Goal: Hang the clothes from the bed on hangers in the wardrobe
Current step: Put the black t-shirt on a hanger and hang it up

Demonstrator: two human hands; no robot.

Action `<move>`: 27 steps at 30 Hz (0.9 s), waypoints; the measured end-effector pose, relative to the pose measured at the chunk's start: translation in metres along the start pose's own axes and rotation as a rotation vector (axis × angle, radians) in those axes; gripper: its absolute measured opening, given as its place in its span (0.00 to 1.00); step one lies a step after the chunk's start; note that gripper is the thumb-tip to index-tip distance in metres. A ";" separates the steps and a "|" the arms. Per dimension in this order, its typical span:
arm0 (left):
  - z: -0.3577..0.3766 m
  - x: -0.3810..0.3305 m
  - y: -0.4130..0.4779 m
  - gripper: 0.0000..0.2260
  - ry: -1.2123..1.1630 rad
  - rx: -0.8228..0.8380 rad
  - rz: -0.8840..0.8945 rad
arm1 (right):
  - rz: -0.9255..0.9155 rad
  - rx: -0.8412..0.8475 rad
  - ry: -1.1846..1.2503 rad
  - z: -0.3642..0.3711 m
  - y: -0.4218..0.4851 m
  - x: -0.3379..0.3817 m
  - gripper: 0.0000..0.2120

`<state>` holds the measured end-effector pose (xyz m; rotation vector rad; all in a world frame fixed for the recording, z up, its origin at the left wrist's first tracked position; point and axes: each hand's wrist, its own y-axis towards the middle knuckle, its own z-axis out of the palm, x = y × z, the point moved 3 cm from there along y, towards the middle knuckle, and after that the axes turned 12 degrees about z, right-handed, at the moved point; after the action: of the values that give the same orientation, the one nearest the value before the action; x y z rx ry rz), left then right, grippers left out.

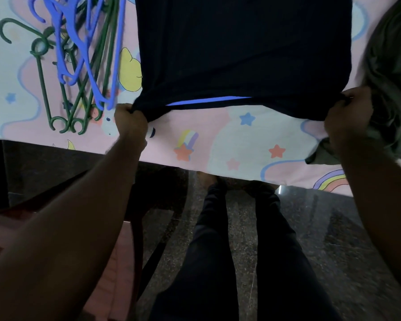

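Note:
A dark navy garment [243, 52] lies spread flat on the bed's pastel sheet [229, 140]. My left hand [130, 119] grips its near left corner. My right hand [347, 114] grips the near right corner, so the hem is stretched between them. A strip of a blue hanger [208, 101] shows through the open hem, inside the garment. A pile of several blue hangers [74, 42] and green hangers [56, 93] lies on the sheet to the left of the garment.
A heap of grey-green clothing [394, 72] sits on the bed at the right, touching my right hand. The bed's near edge runs across the middle of the view. Below are my legs and a dark speckled floor [322, 228]. A reddish wooden piece of furniture [116, 262] stands at lower left.

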<state>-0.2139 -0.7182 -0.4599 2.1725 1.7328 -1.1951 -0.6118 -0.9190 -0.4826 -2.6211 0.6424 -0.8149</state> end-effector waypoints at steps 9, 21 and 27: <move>0.005 -0.017 -0.002 0.15 0.234 0.573 0.341 | 0.189 0.252 0.293 -0.035 0.003 -0.002 0.14; -0.032 0.022 -0.035 0.12 -0.126 0.286 0.003 | 0.294 0.550 0.286 -0.052 -0.004 -0.033 0.19; -0.013 0.021 -0.031 0.12 0.019 0.331 0.066 | 0.217 0.531 0.075 -0.037 -0.007 -0.014 0.13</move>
<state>-0.2339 -0.6844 -0.4526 2.4034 1.5472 -1.5431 -0.6423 -0.9125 -0.4571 -2.0156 0.6150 -0.8768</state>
